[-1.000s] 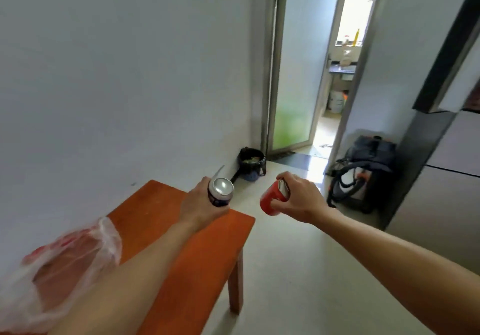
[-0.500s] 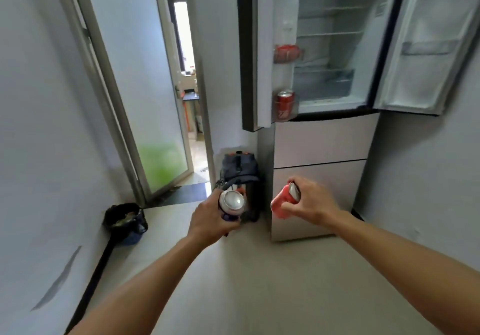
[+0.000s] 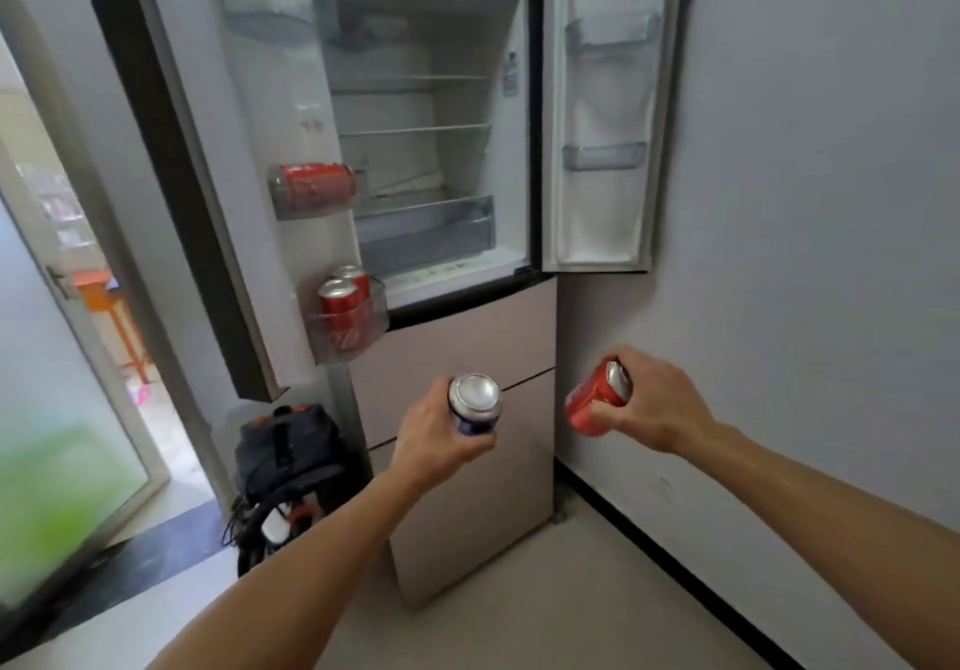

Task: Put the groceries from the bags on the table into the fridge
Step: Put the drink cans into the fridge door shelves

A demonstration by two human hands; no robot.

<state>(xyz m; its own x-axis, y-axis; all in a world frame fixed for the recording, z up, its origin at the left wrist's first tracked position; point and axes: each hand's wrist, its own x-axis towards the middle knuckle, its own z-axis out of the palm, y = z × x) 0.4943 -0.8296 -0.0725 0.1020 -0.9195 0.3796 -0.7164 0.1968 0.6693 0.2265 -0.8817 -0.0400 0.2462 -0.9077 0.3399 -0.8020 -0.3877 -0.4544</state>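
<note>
The fridge [image 3: 447, 357] stands ahead with both upper doors swung open. My left hand [image 3: 434, 435] grips a blue can [image 3: 475, 404] upright, its silver top facing me, in front of the fridge's lower drawers. My right hand [image 3: 649, 404] holds a red can [image 3: 592, 402] tilted on its side, right of the fridge. On the left door, a red can [image 3: 311, 186] lies in the middle bin and two red cans [image 3: 343, 306] stand in the lowest bin. The inner shelves [image 3: 415, 129] look bare.
A dark bag with cables [image 3: 285, 456] sits on the floor left of the fridge. A frosted glass door [image 3: 62, 409] stands at the far left with a doorway beyond it. A grey wall [image 3: 805, 254] runs close on the right.
My view has turned right from the orange table and plastic bag to the open fridge. Both hands still carry their cans, and the fridge now looks nearer and more centred.
</note>
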